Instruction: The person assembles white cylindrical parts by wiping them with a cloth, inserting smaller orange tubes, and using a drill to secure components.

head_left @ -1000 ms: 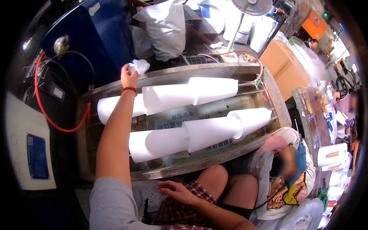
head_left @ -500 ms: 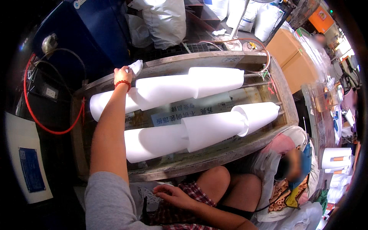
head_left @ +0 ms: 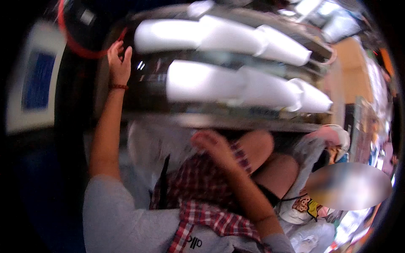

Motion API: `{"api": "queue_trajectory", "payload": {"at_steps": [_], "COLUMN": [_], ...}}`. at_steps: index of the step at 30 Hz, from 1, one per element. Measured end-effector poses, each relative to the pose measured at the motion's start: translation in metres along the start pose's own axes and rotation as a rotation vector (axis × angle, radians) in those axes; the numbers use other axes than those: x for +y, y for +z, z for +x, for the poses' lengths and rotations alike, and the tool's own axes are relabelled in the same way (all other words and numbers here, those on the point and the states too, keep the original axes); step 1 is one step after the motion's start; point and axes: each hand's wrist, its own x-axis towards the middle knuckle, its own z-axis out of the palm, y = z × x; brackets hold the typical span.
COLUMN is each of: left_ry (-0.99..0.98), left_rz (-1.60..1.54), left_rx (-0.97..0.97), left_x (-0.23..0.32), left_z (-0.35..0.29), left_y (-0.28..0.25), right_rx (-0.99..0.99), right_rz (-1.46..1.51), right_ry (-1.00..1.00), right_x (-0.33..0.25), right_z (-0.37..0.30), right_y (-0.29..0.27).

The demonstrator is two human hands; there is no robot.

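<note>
My left hand is raised at the left end of a long trough, thumb and fingers apart, nothing in it. A red beaded bracelet circles the wrist. Two rows of white tapered tubes lie in the trough, their ends overlapping: a far row and a near row. The left hand is nearest the far row's left end, apart from it. Beyond that row a crumpled white cloth or bag sits by the far rim. My right hand hovers over my lap, its fingers smeared by motion.
A red hose curves near the trough's left end. A cardboard box stands past its right end. Clear plastic bags and an open sack holding small tan tubes lie at my right.
My left hand has left the white cloth or bag and pulled back to the left, now apart from it. The whole view has shifted, with the trough now higher in the picture.
</note>
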Motion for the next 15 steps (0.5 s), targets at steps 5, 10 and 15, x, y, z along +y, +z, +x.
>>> {"api": "queue_trajectory", "payload": {"at_steps": [5,10,15], "left_ry": [-0.532,-0.843,-0.926], "left_rz": [-0.013,0.253,0.651], "left_rx": [0.231,0.393,-0.630], "left_x": [-0.053,-0.187,-0.174], "left_z": [-0.144,-0.338,-0.414], "left_y": [-0.179,-0.277,-0.227], "right_rx": [-0.008,0.087,0.181], "right_rz": [-0.349,-0.319,-0.224], "right_ry": [-0.152,-0.074,-0.101], "right_x": [-0.003,-0.003,-0.006], "right_z": [-0.020,-0.020,-0.026], "right_y": [0.013,0.023,0.036]}}
